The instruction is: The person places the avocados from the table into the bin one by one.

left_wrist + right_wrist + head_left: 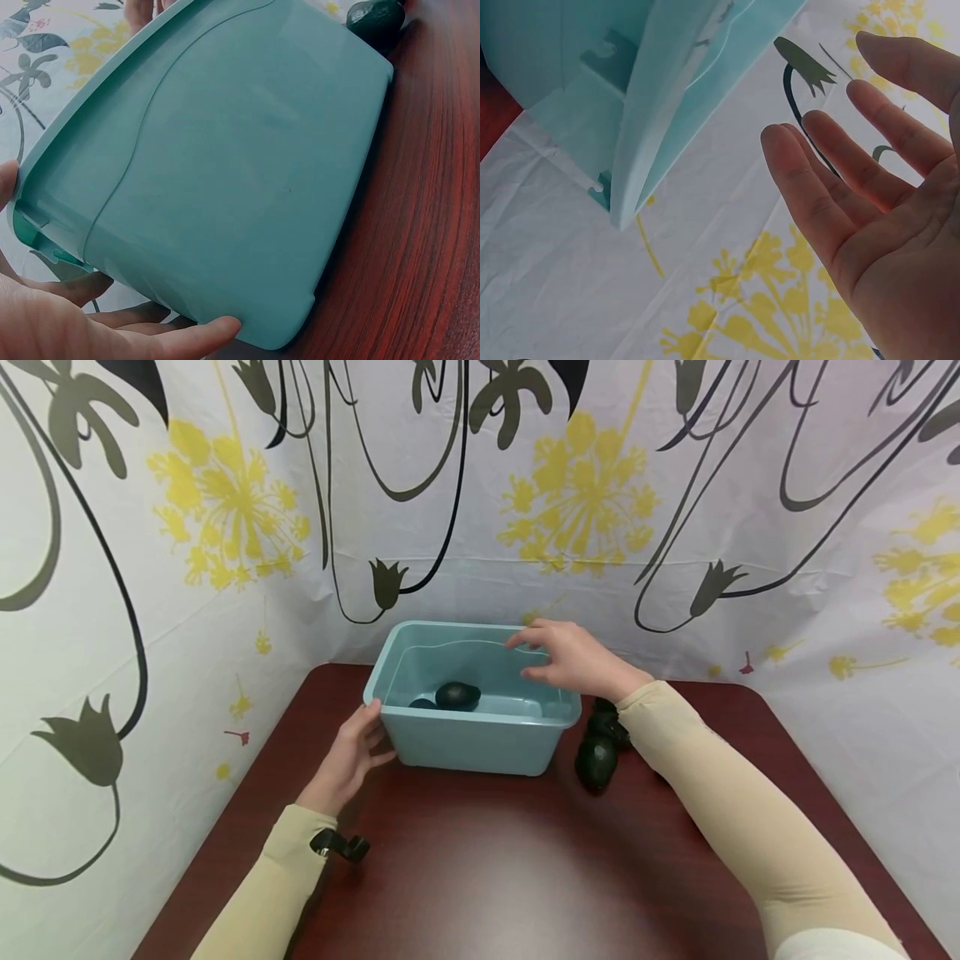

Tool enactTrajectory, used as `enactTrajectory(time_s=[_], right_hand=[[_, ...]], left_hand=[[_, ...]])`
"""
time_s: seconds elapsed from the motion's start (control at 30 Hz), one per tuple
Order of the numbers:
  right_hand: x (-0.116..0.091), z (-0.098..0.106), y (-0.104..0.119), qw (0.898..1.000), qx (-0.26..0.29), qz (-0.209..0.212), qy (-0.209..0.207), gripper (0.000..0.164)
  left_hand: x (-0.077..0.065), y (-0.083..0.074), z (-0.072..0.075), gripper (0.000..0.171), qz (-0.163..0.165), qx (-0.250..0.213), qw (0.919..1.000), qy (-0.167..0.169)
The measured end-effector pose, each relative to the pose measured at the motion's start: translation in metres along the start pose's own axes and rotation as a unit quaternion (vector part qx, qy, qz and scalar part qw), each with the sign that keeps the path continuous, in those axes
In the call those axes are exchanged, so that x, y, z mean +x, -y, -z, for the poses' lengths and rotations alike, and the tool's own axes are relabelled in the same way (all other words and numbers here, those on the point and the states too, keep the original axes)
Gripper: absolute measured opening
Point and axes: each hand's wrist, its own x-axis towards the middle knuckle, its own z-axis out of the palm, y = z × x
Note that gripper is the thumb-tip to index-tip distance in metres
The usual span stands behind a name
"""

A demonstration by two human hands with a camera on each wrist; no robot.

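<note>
A light blue plastic bin (465, 743) stands on the table, with a dark avocado (457, 696) inside and another dark shape partly hidden by the front wall. My left hand (351, 760) holds the bin's left end, thumb at the rim and fingers against the outer wall; the left wrist view shows these fingers (217, 330) touching the plastic. Over the bin's right end hovers my right hand (573, 656), its fingers spread and loosely bent. Nothing sits in that palm (907, 270) in the right wrist view.
Several dark green avocados (597, 762) lie on the table right of the bin, partly hidden by the right forearm (720, 785). A patterned white cloth (450, 527) hangs behind and at both sides of the dark red wooden table (465, 860).
</note>
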Motion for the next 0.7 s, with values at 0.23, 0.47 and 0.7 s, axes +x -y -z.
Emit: enactTrajectory(time_s=[0.23,0.47,0.7], right_hand=[[-0.006,0.0,-0.001,1.0,-0.019,0.009,-0.009,0.046],[-0.015,0.004,0.0,0.999,-0.038,0.019,-0.023,0.047],[-0.029,0.01,0.004,0.998,-0.046,0.019,-0.037,0.048]], left_hand=[[0.0,0.0,0.001,0.065,-0.006,-0.002,1.0,0.002],[0.0,-0.001,0.001,0.064,-0.005,0.0,1.0,0.0],[-0.001,-0.001,0.001,0.064,-0.002,0.004,1.0,-0.001]])
